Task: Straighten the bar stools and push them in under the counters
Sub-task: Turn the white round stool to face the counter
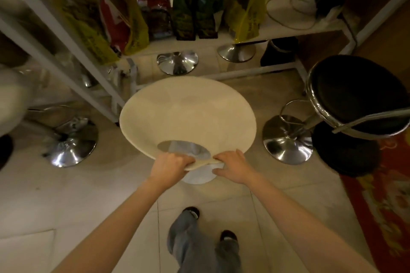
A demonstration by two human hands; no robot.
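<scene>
In the head view we grip the cream stool (186, 115) at frame center, our left hand (170, 167) and right hand (233, 167) both clamped on its near rim by the cut-out handle. It stands on the floor just short of the white tabletop frame (255, 71), so it is not yet pushed in. Two chrome bases (177, 62) at upper center already sit under the frame. The black stool (355, 95) at right and another stool (71, 139) at left seem left to do.
</scene>
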